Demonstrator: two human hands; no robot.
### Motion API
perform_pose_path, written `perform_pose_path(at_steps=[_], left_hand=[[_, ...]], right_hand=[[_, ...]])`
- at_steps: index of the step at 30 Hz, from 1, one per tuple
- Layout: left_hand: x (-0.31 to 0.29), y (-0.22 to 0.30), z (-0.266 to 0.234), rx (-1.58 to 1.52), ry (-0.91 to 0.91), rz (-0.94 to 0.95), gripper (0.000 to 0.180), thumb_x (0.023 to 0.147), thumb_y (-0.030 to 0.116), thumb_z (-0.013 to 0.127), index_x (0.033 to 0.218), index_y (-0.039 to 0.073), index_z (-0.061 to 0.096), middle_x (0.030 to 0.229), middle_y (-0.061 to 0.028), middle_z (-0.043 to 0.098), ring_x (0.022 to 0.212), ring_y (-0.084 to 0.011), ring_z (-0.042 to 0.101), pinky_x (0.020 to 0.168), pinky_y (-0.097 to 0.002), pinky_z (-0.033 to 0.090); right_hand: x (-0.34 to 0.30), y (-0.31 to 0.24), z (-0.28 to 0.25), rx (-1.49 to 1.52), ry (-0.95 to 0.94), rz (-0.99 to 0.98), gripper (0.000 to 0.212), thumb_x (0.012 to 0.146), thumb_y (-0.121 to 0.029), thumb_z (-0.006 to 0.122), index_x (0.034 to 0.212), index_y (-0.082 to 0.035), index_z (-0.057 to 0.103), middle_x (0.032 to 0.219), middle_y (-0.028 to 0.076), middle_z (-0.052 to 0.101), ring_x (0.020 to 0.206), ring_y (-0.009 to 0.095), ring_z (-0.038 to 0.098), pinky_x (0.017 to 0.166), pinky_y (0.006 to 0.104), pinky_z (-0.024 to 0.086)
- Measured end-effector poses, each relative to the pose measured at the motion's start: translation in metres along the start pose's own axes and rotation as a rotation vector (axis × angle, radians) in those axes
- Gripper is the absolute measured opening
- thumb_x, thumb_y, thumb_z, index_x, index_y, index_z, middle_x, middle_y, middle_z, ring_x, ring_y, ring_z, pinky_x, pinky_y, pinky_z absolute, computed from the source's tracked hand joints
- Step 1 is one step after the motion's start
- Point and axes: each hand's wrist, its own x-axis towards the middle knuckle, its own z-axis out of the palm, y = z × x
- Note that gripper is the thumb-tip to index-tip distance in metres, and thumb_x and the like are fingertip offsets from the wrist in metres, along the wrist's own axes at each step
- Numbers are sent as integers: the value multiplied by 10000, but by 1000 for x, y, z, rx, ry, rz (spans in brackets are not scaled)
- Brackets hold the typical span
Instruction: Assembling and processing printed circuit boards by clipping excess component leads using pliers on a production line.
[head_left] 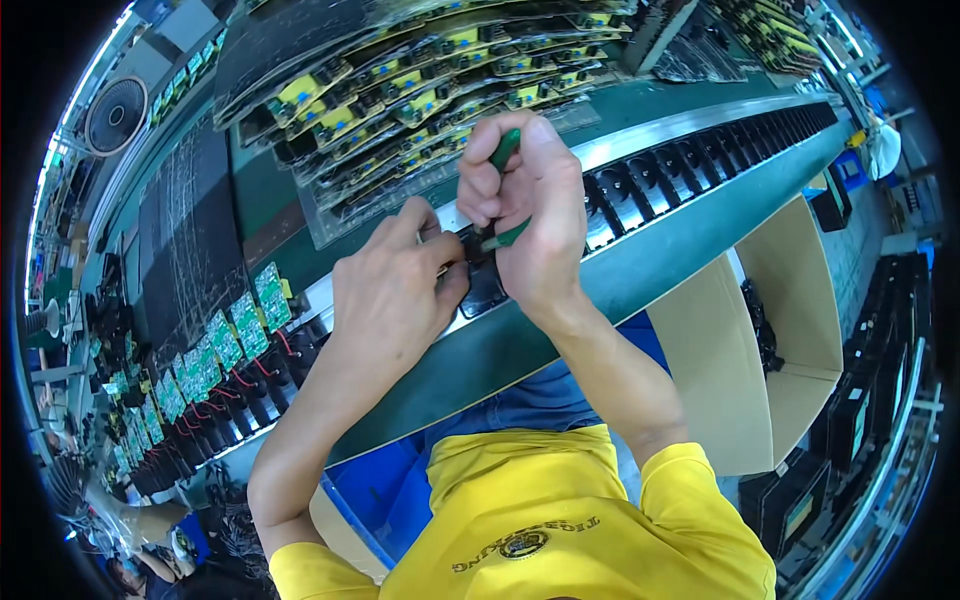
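One black casing (484, 292) sits between the left grip (392, 282), whose hold I cannot tell, and the right grip (542, 215), clamped on green-handled pliers (511, 235), in apparent plier work likely calling next for a steady casing.

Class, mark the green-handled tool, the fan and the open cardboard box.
Green-handled tool (511, 235): head view, lower handle.
Fan (117, 115): head view, front grille.
Cardboard box (708, 365): head view, left panel.
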Motion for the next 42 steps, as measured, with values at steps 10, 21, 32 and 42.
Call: perform_pose_path(at_steps=[10,21,32,42], left_hand=[[1,-9,27,30,163,27,103,873,244,786,889,143,794,1023,-100,625,870,-327,685,639,-467,538],[32,-4,-39,-5,-427,74,171,872,199,772,979,83,836,1021,-128,668,846,-391,698,726,-510,567],[38,-16,0,141,273,228,386,921,107,792,1294,106,693,1394,-85,688,1290,-314,681,1075,-469,560],[-82,-65,-28,252,179,122,456,889,77,780,1337,84,694,1502,-136,647,1407,-343,626,1277,-522,447]], right_hand=[[2,2,-3,-107,-69,86,304,1216,-353,492,1012,-137,560,809,-47,433,693,75,350,582,253,272],[-45,-70,3,-879,-267,-247,273,999,-147,777,1259,-68,796,1065,67,648,847,180,556,782,298,476],[-79,-47,-30,-1717,-494,-435,209,875,-220,902,1074,-171,863,1120,58,601,898,254,577,776,397,493],[-96,-87,7,-1398,-482,-252,395,852,-105,928,1243,-128,881,1148,114,648,948,270,608,819,373,534]])
